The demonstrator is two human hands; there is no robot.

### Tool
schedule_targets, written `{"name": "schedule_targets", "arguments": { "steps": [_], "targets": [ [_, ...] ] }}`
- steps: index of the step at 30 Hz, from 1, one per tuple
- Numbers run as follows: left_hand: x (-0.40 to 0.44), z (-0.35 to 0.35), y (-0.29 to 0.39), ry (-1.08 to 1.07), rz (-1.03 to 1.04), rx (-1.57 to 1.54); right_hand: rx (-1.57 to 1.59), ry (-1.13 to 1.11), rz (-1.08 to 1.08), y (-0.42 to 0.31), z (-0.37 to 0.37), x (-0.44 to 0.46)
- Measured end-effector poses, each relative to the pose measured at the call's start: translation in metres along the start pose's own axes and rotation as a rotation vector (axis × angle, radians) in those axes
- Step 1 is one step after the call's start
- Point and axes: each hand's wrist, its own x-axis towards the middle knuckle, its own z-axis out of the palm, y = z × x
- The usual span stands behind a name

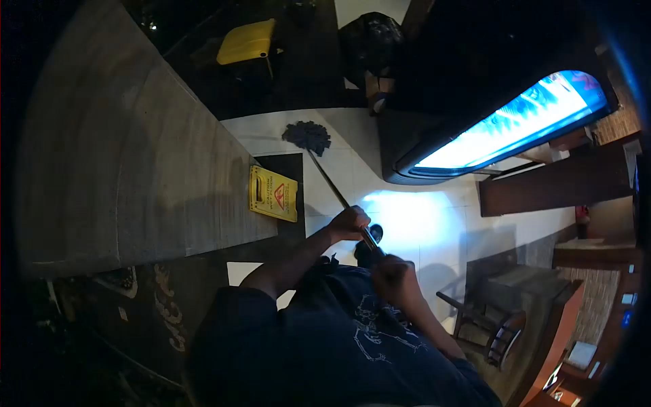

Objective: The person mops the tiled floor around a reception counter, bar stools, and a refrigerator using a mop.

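Observation:
A mop with a dark grey, shaggy head [307, 136] rests on the pale tiled floor, its long thin handle [330, 182] slanting back toward my body. My left hand [350, 223] is wrapped round the handle at mid-length. Closer to my chest, my right hand [395, 279] is closed round the upper end of the same handle; its fingers are somewhat blurred. Left of the handle stands a yellow wet-floor caution sign [273, 194], beside a grey panel-like surface [142, 149].
A glowing display cooler [515, 125] stands at the right. Beyond the mop are a yellow object [247, 42] on a thin leg and a black bag [372, 42]. A wooden chair [485, 330] and a table [525, 305] are at the lower right. My shoe [375, 233] shows below the handle.

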Motion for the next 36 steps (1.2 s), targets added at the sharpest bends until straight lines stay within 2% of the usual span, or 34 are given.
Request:
{"name": "schedule_targets", "arguments": {
  "steps": [3,4,6,9,11,12,13,14,15,16,18,19,21,25,26,27,29,31,32,33,36],
  "targets": [
    [0.028,0.002,-0.065,-0.031,-0.041,0.167,-0.007,-0.022,-0.106,0.043,0.007,0.052],
    [0.035,-0.001,-0.088,-0.013,-0.137,-0.27,0.004,-0.042,-0.163,0.059,0.008,0.071],
    [0.046,0.002,-0.132,0.031,-0.247,-0.644,-0.072,-0.068,-0.265,0.08,0.009,0.107],
    [0.063,-0.005,-0.159,0.104,-0.236,-0.278,-0.166,-0.183,-0.308,0.099,0.008,0.144],
    [0.077,0.002,-0.147,0.217,-0.115,0.17,-0.199,-0.312,-0.224,0.11,-0.011,0.153],
    [0.096,-0.007,-0.127,0.123,-0.097,0.053,-0.205,-0.389,-0.152,0.109,-0.033,0.153],
    [0.11,0.025,-0.13,0.292,-0.153,0.119,-0.209,-0.467,-0.078,0.105,-0.058,0.155],
    [0.13,0.036,-0.111,0.36,-0.074,0.208,-0.188,-0.489,-0.027,0.091,-0.091,0.154],
    [0.152,0.042,-0.086,0.361,-0.096,0.178,-0.164,-0.517,0.032,0.075,-0.126,0.149],
    [0.172,0.043,-0.056,0.297,-0.047,0.265,-0.167,-0.534,-0.003,0.07,-0.155,0.144],
    [0.2,0.062,-0.028,0.305,-0.171,0.091,-0.155,-0.555,-0.023,0.073,-0.192,0.138],
    [0.21,0.065,-0.02,0.269,-0.221,0.064,-0.139,-0.551,-0.013,0.076,-0.203,0.138],
    [0.223,0.07,-0.024,0.257,-0.192,0.091,-0.089,-0.521,0.004,0.091,-0.216,0.142],
    [0.245,0.07,-0.052,0.268,-0.167,0.152,0.0,-0.399,-0.062,0.134,-0.216,0.163],
    [0.247,0.078,-0.072,0.246,-0.195,0.214,0.011,-0.351,-0.096,0.145,-0.211,0.17],
    [0.249,0.079,-0.091,0.194,-0.203,0.217,0.029,-0.326,-0.037,0.159,-0.204,0.178],
    [0.247,0.09,-0.14,0.175,-0.248,0.149,-0.027,-0.323,-0.168,0.192,-0.188,0.199],
    [0.249,0.066,-0.154,-0.006,-0.252,0.211,-0.008,-0.385,-0.276,0.221,-0.167,0.216],
    [0.244,0.066,-0.158,-0.029,-0.344,0.342,0.063,-0.375,-0.254,0.23,-0.155,0.219],
    [0.242,0.063,-0.166,-0.25,-0.348,0.498,0.07,-0.421,-0.205,0.247,-0.138,0.219],
    [0.225,0.072,-0.182,-0.26,-0.367,0.531,0.181,-0.359,-0.27,0.239,-0.124,0.21]
  ]
}}
